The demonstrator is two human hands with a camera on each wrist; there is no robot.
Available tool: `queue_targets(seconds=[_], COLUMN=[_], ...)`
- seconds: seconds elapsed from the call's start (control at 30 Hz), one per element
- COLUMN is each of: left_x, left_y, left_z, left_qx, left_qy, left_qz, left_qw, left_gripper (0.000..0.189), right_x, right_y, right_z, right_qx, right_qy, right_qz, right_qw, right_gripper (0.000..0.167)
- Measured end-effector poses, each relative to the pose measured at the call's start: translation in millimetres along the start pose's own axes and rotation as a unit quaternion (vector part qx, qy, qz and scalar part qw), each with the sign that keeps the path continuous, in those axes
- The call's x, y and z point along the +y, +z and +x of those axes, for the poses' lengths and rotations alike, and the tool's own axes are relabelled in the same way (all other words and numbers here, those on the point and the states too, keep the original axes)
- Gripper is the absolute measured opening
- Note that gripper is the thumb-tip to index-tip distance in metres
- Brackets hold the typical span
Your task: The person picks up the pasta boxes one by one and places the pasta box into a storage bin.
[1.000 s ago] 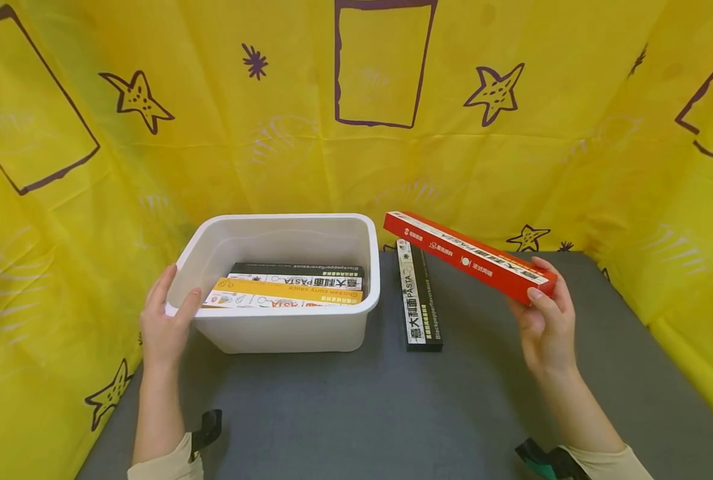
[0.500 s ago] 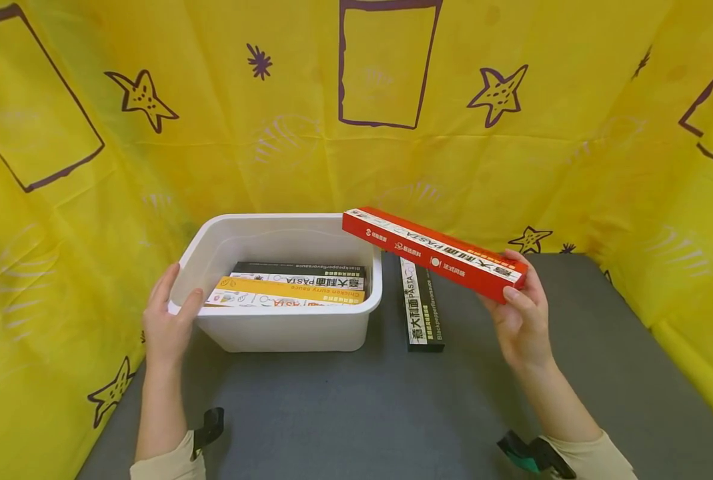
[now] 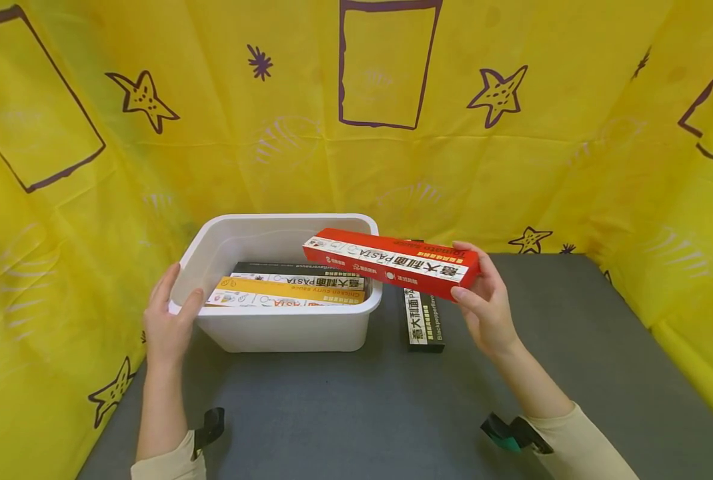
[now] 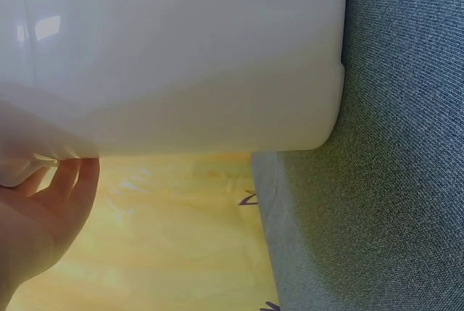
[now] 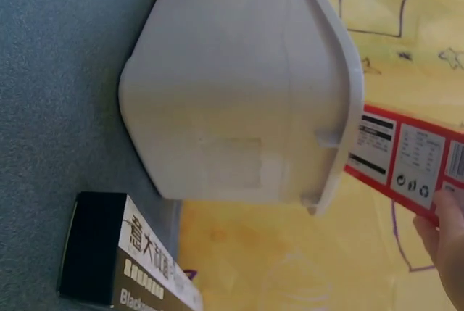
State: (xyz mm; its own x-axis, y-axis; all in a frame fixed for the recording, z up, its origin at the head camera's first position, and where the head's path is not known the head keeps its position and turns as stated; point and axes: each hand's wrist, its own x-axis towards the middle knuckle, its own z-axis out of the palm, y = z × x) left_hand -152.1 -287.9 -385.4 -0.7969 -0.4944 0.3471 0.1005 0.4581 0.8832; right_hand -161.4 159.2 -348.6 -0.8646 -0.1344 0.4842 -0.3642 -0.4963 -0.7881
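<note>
A white plastic bin (image 3: 284, 331) stands on the grey table, and my left hand (image 3: 171, 317) grips its near left corner, thumb over the rim. My right hand (image 3: 485, 300) pinches one end of a red pasta box (image 3: 392, 260), whose far end hangs over the bin's right rim. Inside the bin lie a black pasta box (image 3: 272, 269) at the back and a yellow pasta box (image 3: 296, 289) in front of it. The right wrist view shows the red box's printed underside above the rim, with fingers at its end.
Another black pasta box (image 3: 423, 327) lies on the table (image 3: 332, 413) just right of the bin, partly hidden under the red box. A yellow patterned cloth (image 3: 284, 167) hangs behind and along both sides.
My right hand has carried the red pasta box leftward from beside the bin to over its right rim, turning it flatter. My left hand has stayed on the bin.
</note>
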Motion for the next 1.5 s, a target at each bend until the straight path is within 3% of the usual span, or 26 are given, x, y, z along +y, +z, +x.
queue_targets(seconds=[0.47,0.77,0.9,1.03,1.3,1.5], left_x=[0.3,-1.1,-1.6,-1.8,-2.0,-3.3], left_y=[0.4,1.1,1.7,1.5,-0.5,-0.6], left_z=[-0.4,-0.5,0.0,0.4,-0.6,-1.0], left_qx=[-0.001,-0.010,-0.011,-0.010,-0.009,-0.002], left_qy=[-0.004,-0.017,-0.018,-0.018,-0.020,-0.007], left_qz=[0.000,-0.007,-0.008,-0.009,-0.009,-0.004], left_qw=[1.0000,0.9998,0.9998,0.9997,0.9997,1.0000], left_gripper=[0.054,0.055,0.056,0.055,0.055,0.054], right_x=[22,31,34,36,42,48], right_y=[10,12,10,8,4,8], right_z=[26.6,36.0,37.2,39.9,45.4,45.7], right_qx=[-0.046,-0.085,-0.082,-0.076,-0.020,-0.010], right_qy=[0.048,0.072,0.074,0.068,0.085,0.070], right_qz=[-0.038,-0.131,-0.166,-0.164,-0.187,-0.194], right_qw=[0.9971,0.9851,0.9799,0.9811,0.9784,0.9784], right_gripper=[0.057,0.065,0.066,0.066,0.067,0.064])
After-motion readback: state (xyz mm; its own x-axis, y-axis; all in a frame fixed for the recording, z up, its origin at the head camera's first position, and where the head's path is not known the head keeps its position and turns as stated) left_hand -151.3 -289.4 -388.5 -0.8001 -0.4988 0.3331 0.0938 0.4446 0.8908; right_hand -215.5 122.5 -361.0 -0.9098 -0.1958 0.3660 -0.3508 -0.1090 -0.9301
